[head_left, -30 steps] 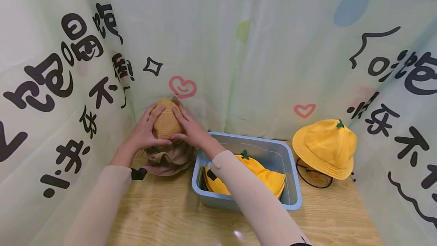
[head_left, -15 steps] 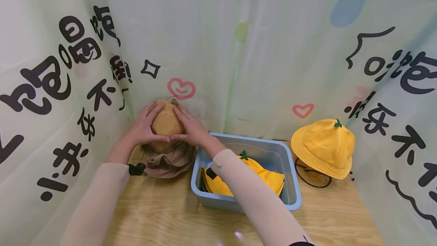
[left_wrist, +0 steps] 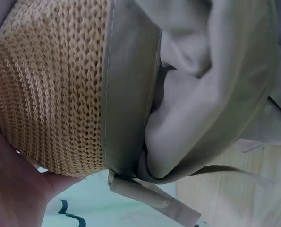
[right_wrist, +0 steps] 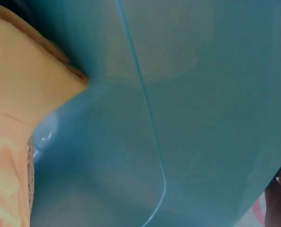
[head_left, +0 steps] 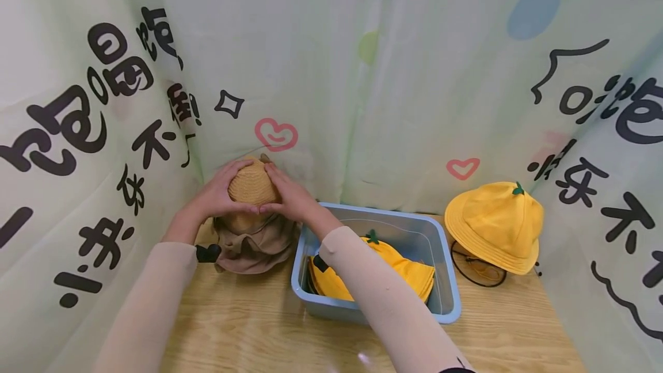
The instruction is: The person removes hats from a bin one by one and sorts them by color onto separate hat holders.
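A sun hat point(head_left: 252, 184) with a tan knitted crown and a drooping grey-brown cloth brim point(head_left: 254, 252) is at the back left of the wooden surface. My left hand point(head_left: 214, 193) holds the crown from the left, and my right hand point(head_left: 291, 193) holds it from the right. Both thumbs nearly meet at the front of the crown. Up close in the left wrist view, the knit point(left_wrist: 60, 94) meets a stitched cloth band point(left_wrist: 131, 90), below which a strap point(left_wrist: 154, 198) hangs. The right wrist view mostly faces the bin's inside, with fingers only at its right edge.
Right of the sun hat stands a blue plastic bin point(head_left: 380, 208) containing folded yellow cloth point(head_left: 399, 266) with a green leaf tip. Farther right, a yellow bucket hat point(head_left: 492, 223) with a black cord point(head_left: 479, 282) sits by the curtain. Printed curtains point(head_left: 404, 102) enclose the back and sides.
Both hands and the sun hat's crown have sunk a little, and the brim reaches slightly lower in the view. The bin and the yellow hat stay in place.
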Motion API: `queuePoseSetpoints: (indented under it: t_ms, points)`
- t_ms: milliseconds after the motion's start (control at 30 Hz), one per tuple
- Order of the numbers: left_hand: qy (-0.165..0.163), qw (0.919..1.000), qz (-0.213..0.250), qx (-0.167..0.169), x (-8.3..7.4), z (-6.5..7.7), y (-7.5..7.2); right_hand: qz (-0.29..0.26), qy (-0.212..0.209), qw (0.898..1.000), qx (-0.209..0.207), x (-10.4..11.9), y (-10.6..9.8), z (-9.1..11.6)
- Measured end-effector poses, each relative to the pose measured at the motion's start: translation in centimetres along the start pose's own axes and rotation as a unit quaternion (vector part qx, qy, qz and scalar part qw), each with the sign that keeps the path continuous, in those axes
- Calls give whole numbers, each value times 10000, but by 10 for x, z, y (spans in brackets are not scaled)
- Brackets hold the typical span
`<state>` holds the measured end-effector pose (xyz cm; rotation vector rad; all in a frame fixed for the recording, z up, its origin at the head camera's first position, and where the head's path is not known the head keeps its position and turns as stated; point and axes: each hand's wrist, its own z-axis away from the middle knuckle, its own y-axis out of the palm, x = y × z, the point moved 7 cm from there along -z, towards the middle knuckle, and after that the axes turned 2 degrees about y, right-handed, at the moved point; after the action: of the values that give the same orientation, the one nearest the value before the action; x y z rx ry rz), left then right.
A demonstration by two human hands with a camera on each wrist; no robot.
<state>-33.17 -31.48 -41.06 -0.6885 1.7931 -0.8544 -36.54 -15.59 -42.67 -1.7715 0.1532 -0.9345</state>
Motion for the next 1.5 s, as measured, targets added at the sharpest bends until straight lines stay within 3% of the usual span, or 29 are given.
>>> queuePoseSetpoints:
  t_ms: [167, 367, 500, 800, 967, 1067, 1233, 1500]
  points:
    - [31, 9997, -204, -107, -3, 5, -1, 11, -27, 9999, -118, 1, -1, 4]
    - [138, 9964, -756, -352, -3, 28, 0, 117, -302, 9989, -325, 8, -1, 10]
    - [224, 9962, -696, -482, -2, 34, 3, 112, -231, 9991, -347, 9, 2, 12]
    - [314, 9976, -359, -496, -2, 25, 3, 128, 104, 9995, -256, 5, 2, 8]
    - [367, 9961, -618, -520, -10, 18, -7, 163, 59, 9996, -239, 5, -2, 7]
    - [275, 9948, -909, -361, -12, 12, -10, 183, -64, 9993, -304, 7, -3, 6]
    - [257, 9959, -870, -6, -13, 4, -5, 304, -38, 9992, -258, 7, 1, 5]
    - [387, 9971, -637, -168, -10, 2, -2, 289, 162, 9993, -162, 5, 3, 6]
